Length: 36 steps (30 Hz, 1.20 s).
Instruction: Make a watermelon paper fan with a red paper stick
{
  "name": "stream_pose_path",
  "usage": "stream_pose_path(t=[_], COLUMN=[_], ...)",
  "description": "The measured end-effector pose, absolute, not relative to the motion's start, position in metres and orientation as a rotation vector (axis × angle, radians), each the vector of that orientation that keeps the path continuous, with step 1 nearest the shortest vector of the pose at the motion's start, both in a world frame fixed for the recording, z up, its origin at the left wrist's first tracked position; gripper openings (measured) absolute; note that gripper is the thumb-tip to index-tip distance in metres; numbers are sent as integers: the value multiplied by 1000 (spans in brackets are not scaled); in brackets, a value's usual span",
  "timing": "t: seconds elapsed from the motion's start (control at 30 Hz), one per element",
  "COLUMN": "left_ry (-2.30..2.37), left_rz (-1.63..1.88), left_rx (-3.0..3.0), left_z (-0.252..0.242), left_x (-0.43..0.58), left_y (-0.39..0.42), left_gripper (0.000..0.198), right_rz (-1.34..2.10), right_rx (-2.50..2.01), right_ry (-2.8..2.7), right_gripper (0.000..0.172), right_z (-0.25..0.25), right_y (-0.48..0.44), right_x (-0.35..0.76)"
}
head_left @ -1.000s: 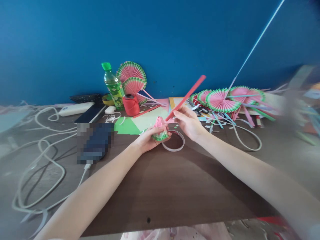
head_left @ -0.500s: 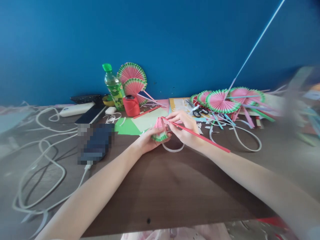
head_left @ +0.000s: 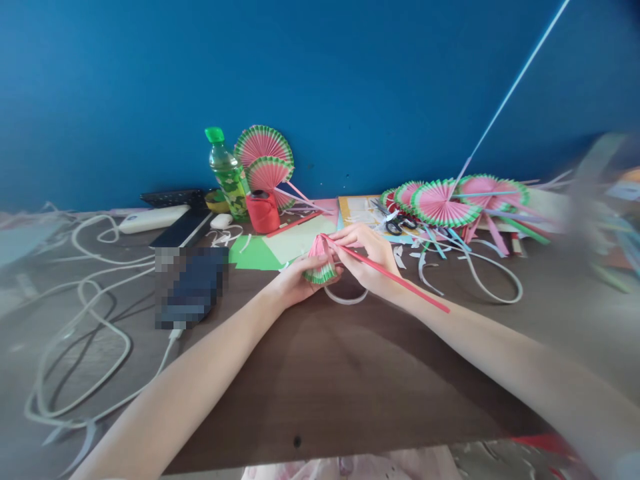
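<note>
At the middle of the head view, my left hand point(head_left: 295, 279) is closed round a small pleated paper fan point(head_left: 320, 267), pink at its narrow top and green and white along its lower edge. My right hand point(head_left: 363, 257) pinches a long red paper strip point(head_left: 400, 275) close to the fan's pink top. The strip's near end touches or nearly touches the fan; its free end lies out over my right forearm. Below the hands a pale loop point(head_left: 347, 300) rests on the brown table point(head_left: 340, 387).
Behind stand a green-capped bottle point(head_left: 227, 173), a red spool point(head_left: 263, 212) and finished fans point(head_left: 269, 143). More fans point(head_left: 447, 203) and scissors point(head_left: 395, 225) lie right. Green paper point(head_left: 254, 255) is behind my left hand. A phone point(head_left: 193, 287) and white cables point(head_left: 90, 300) spread left.
The red strip's free end has swung slightly down and to the left. My right hand has shifted very slightly; my left hand and the fan look unmoved.
</note>
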<state>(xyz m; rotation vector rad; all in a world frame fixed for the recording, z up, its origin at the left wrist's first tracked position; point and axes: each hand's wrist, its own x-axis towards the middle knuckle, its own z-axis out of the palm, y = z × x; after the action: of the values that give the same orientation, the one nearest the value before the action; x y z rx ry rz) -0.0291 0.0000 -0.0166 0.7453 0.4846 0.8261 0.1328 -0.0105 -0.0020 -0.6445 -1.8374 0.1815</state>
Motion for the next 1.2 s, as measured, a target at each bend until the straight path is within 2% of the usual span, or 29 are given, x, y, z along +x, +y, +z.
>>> stream_pose_path(t=[0.33,0.7,1.2], left_ry=[502,530,561], left_rz=[914,959,934], left_rx=[716,687,704], left_z=[-16,-14,-13], left_x=[-27,-26,-27], left_y=[0,1,0], left_gripper=[13,16,12], right_rz=[250,88,133], right_rx=[-631,-613,-635], right_ry=[-1905,-2052,-2061], right_gripper=[11,28,34], right_z=[-2,-10,-14], right_y=[-15,-11,-13], right_x=[132,137,135])
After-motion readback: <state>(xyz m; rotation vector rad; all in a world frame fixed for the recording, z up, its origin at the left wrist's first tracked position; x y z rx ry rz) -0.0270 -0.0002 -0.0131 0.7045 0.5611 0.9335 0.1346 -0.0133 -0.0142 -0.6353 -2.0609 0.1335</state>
